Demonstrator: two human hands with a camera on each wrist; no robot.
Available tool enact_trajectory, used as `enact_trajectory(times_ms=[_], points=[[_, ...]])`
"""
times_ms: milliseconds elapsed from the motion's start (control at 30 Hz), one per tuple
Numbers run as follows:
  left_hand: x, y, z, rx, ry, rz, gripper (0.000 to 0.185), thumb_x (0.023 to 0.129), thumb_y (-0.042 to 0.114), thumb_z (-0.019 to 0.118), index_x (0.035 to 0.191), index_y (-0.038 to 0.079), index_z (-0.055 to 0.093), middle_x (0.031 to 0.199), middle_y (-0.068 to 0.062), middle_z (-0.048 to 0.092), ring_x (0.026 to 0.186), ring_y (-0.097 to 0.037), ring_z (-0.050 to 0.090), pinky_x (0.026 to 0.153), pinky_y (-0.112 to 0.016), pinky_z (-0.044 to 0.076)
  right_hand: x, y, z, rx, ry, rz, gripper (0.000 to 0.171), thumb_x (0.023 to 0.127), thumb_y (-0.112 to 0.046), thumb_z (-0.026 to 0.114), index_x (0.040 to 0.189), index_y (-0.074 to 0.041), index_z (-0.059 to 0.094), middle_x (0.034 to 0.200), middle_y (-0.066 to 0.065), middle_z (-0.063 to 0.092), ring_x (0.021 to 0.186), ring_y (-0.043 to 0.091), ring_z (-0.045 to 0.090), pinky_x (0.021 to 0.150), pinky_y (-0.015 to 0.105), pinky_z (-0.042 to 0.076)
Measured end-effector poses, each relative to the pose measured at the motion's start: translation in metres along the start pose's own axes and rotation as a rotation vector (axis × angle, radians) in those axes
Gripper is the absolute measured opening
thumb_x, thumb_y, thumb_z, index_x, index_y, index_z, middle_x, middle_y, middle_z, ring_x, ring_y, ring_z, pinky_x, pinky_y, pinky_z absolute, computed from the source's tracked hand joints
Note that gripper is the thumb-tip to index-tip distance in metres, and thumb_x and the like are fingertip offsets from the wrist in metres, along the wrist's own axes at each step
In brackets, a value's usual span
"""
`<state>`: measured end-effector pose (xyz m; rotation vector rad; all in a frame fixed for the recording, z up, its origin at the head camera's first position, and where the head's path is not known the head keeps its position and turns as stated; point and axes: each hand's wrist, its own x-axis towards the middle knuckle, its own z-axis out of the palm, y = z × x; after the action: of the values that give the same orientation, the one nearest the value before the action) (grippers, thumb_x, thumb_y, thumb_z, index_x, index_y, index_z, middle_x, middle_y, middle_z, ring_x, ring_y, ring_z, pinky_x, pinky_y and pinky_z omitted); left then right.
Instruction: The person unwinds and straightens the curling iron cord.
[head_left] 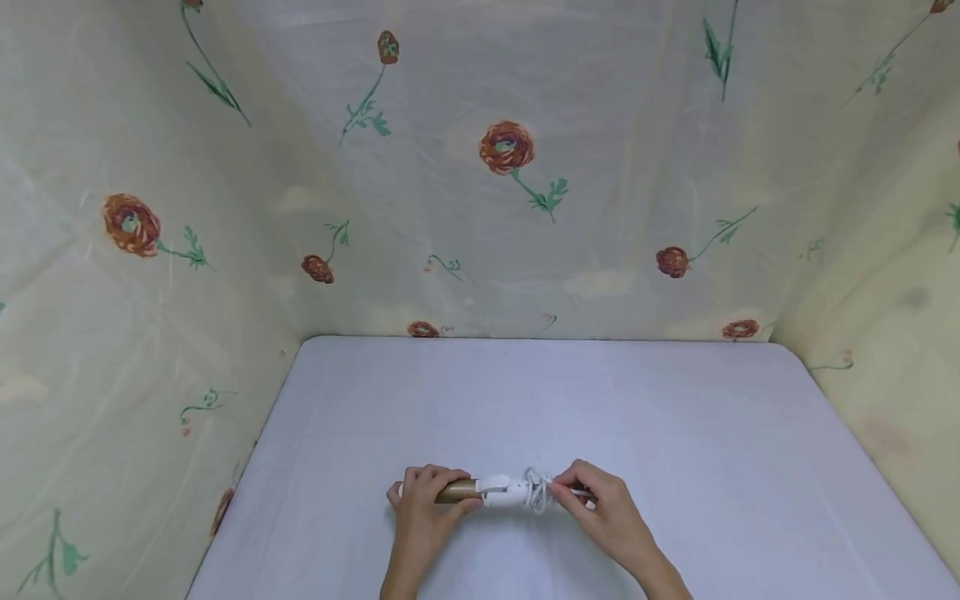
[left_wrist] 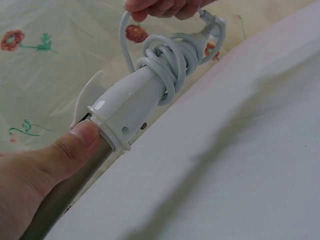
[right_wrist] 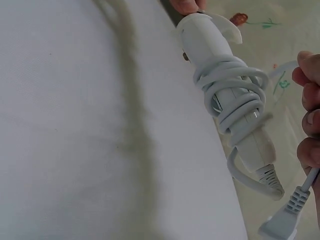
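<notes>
A curling iron [head_left: 497, 492] with a white handle [left_wrist: 131, 106] and a bronze barrel [left_wrist: 65, 195] is held level just above the white table [head_left: 675, 417]. My left hand [head_left: 422, 502] grips the barrel, thumb [left_wrist: 75, 146] pressed by the handle's collar. A white cord [right_wrist: 235, 95] is wound in several loops round the handle. My right hand [head_left: 596, 502] pinches the loose end of the cord near the plug [right_wrist: 280, 227], which hangs free past the handle's tail.
Floral cream fabric [head_left: 510, 167] walls in the table at the back and on both sides. The white cloth [right_wrist: 75, 125] carries nothing else in view.
</notes>
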<state>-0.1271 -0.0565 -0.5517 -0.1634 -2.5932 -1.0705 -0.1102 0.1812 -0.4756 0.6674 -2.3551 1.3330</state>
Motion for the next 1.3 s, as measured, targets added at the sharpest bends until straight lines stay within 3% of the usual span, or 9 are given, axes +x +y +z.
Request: enact_trajectory(times_ms=[433,633,767,1067,1300], points=[[0.001,-0.003,-0.001,-0.003,-0.006,0.039,0.036,0.063,0.046,0.079,0.095,0.032,0.07,0.094,0.013,0.065,0.092,-0.01,0.045,0.091,-0.054,0.022,0.009,0.01,-0.005,-0.002,-0.006,-0.015,0.019,0.074,0.011,0.071,0.077,-0.006,0.062,0.072,0.003,0.065,0.064,0.0,0.054,0.055,0.018,0.049],[-0.001,-0.003,-0.002,-0.026,-0.022,0.033,0.037,0.062,0.046,0.079,0.095,0.033,0.07,0.095,0.015,0.064,0.093,-0.008,0.045,0.092,-0.053,0.022,0.01,0.033,-0.003,-0.037,-0.001,-0.014,0.02,0.075,0.009,0.072,0.078,-0.009,0.063,0.073,0.001,0.066,0.066,0.0,0.056,0.056,0.019,0.05],[-0.001,-0.003,-0.003,-0.031,-0.019,0.039,0.037,0.062,0.047,0.078,0.096,0.033,0.069,0.095,0.015,0.064,0.093,-0.008,0.045,0.092,-0.051,0.022,0.008,0.052,-0.002,-0.044,-0.007,0.012,0.02,0.077,0.004,0.073,0.08,-0.014,0.064,0.075,-0.002,0.067,0.069,-0.003,0.058,0.059,0.018,0.051],[-0.002,-0.003,-0.005,-0.049,-0.014,0.042,0.037,0.062,0.049,0.077,0.095,0.034,0.069,0.095,0.017,0.064,0.093,-0.006,0.044,0.092,-0.05,0.021,0.009,0.069,-0.004,-0.044,-0.041,0.072,0.013,0.081,-0.007,0.072,0.08,-0.017,0.065,0.077,-0.006,0.069,0.07,-0.004,0.058,0.062,0.02,0.052],[-0.003,-0.003,-0.005,-0.054,-0.02,0.041,0.038,0.062,0.051,0.075,0.096,0.034,0.069,0.095,0.018,0.063,0.092,-0.005,0.043,0.091,-0.048,0.022,0.012,0.08,-0.006,-0.04,-0.096,0.218,0.006,0.086,-0.018,0.069,0.083,-0.02,0.065,0.081,-0.001,0.07,0.072,-0.002,0.058,0.068,0.021,0.053]])
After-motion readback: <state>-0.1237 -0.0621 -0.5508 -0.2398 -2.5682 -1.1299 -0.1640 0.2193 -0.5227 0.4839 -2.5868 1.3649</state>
